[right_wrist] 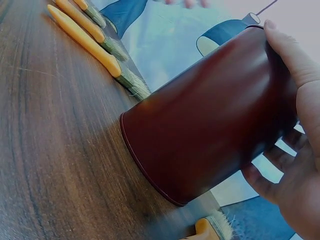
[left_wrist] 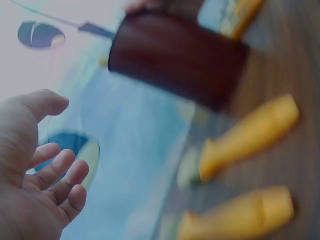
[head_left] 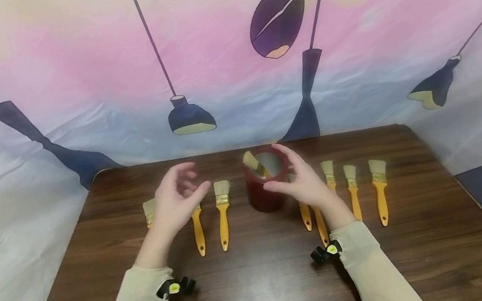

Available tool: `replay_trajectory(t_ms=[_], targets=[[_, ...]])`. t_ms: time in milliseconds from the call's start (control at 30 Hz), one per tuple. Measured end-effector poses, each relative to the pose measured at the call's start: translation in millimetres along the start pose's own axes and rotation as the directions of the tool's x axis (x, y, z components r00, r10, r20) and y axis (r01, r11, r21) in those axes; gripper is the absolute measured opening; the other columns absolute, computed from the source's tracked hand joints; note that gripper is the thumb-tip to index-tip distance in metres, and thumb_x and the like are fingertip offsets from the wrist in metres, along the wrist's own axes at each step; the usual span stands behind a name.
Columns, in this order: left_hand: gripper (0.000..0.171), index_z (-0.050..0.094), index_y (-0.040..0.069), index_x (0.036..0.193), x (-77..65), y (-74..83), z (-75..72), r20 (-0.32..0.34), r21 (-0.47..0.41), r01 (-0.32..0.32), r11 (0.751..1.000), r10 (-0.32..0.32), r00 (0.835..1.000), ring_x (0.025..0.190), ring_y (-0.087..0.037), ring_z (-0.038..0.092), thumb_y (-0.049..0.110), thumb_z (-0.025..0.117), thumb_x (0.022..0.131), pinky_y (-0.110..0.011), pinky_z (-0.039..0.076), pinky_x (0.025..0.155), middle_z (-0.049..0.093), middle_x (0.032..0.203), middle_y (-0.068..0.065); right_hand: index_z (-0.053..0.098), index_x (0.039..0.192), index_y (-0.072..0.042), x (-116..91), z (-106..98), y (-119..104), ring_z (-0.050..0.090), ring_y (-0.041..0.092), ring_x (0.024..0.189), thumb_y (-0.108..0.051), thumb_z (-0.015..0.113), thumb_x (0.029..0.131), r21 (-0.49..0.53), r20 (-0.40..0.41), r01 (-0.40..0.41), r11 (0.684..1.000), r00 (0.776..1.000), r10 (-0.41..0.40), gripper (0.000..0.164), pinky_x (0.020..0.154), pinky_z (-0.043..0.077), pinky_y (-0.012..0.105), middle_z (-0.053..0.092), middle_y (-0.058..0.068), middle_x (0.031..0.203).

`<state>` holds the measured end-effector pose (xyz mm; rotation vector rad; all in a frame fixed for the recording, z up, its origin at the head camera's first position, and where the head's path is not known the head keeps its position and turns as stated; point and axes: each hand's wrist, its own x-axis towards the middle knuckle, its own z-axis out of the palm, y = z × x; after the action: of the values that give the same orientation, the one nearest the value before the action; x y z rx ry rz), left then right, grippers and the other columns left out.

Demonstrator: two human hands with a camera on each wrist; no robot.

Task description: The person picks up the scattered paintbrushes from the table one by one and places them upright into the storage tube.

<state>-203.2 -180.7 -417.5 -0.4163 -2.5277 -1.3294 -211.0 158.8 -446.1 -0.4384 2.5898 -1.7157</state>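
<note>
A dark red cylindrical holder (head_left: 262,196) stands toward the back middle of the table, with one paintbrush (head_left: 253,162) leaning in it, bristles up. My right hand (head_left: 302,178) holds the holder from its right side near the rim, thumb (right_wrist: 289,50) on one side and fingers curving round the other. In the air over the brushes on the left is my left hand (head_left: 178,200), fingers loosely bent, nothing in it. Just right of it lies a yellow-handled paintbrush (head_left: 223,221), and below it another paintbrush (head_left: 199,233); a third (head_left: 149,208) is partly hidden by the hand.
Several more yellow-handled paintbrushes lie right of the holder, including one at the far right (head_left: 381,195) and one beside it (head_left: 353,192); the right hand and forearm cover some. The brown wooden table (head_left: 265,286) ends at a printed cloth (head_left: 123,85) with lamp drawings.
</note>
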Motion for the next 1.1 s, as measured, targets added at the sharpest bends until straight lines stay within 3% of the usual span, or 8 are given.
replay_trajectory(t_ms=[100, 233, 433, 767, 967, 1100], targets=[[0.058, 0.061, 0.007, 0.145, -15.3, -22.1, -16.2, 0.001, 0.058, 0.056, 0.997, -0.056, 0.998, 0.091, -0.025, 0.069, 0.029, 0.085, 0.098, -0.033, 0.056, 0.074, 0.072, 0.120, -0.014, 0.036, 0.170, -0.033, 0.5, 1.0, 1.2, 0.056, 0.041, 0.138, -0.037, 0.093, 0.089, -0.002, 0.002, 0.000, 1.000, 1.000, 0.000, 0.100, 0.108, 0.055, 0.059, 0.043, 0.008, 0.165], [0.061, 0.057, 0.005, 0.148, -35.2, -47.1, -33.2, 0.003, 0.154, 0.129, 0.980, -0.131, 0.991, 0.092, -0.027, 0.067, 0.034, 0.082, 0.100, -0.034, 0.052, 0.074, 0.069, 0.122, -0.017, 0.035, 0.170, -0.034, -0.2, 1.4, 2.5, 0.055, 0.042, 0.139, -0.036, 0.093, 0.090, 0.008, 0.005, -0.002, 1.000, 1.000, 0.001, 0.099, 0.110, 0.053, 0.060, 0.042, 0.008, 0.166], [0.074, 0.049, -0.003, 0.152, -56.5, -69.6, -53.3, 0.030, 0.235, 0.210, 0.949, -0.223, 0.974, 0.084, -0.026, 0.057, 0.036, 0.083, 0.098, -0.035, 0.048, 0.068, 0.065, 0.127, -0.025, 0.035, 0.170, -0.033, -1.8, 1.0, 2.7, 0.054, 0.043, 0.141, -0.035, 0.093, 0.091, 0.014, 0.009, -0.001, 1.000, 1.000, 0.001, 0.098, 0.110, 0.053, 0.060, 0.039, 0.009, 0.169], [0.081, 0.048, -0.008, 0.148, -67.3, -98.5, -67.8, -0.002, 0.305, 0.202, 0.931, -0.212, 0.977, 0.088, -0.029, 0.056, 0.033, 0.089, 0.092, -0.037, 0.048, 0.074, 0.058, 0.114, -0.022, 0.034, 0.171, -0.026, -1.3, 0.2, 2.2, 0.051, 0.044, 0.143, -0.035, 0.092, 0.091, 0.009, 0.006, 0.006, 1.000, 1.000, -0.006, 0.100, 0.111, 0.052, 0.062, 0.037, 0.009, 0.171], [0.084, 0.049, -0.007, 0.148, -68.9, -105.4, -74.0, 0.027, 0.316, 0.291, 0.903, -0.315, 0.949, 0.093, -0.033, 0.058, 0.043, 0.087, 0.093, -0.042, 0.046, 0.077, 0.059, 0.115, -0.021, 0.034, 0.171, -0.026, -1.2, 0.3, 1.6, 0.052, 0.043, 0.142, -0.034, 0.092, 0.091, 0.012, 0.008, 0.009, 1.000, 1.000, -0.009, 0.099, 0.111, 0.052, 0.062, 0.038, 0.010, 0.170], [0.087, 0.050, -0.008, 0.149, -68.9, -106.6, -75.2, 0.064, 0.325, 0.313, 0.893, -0.351, 0.934, 0.096, -0.034, 0.058, 0.046, 0.088, 0.092, -0.045, 0.047, 0.080, 0.060, 0.115, -0.021, 0.034, 0.171, -0.024, -0.1, 1.1, 0.8, 0.053, 0.043, 0.141, -0.035, 0.092, 0.091, 0.008, 0.011, 0.012, 1.000, 1.000, -0.012, 0.100, 0.111, 0.052, 0.061, 0.039, 0.010, 0.168]])
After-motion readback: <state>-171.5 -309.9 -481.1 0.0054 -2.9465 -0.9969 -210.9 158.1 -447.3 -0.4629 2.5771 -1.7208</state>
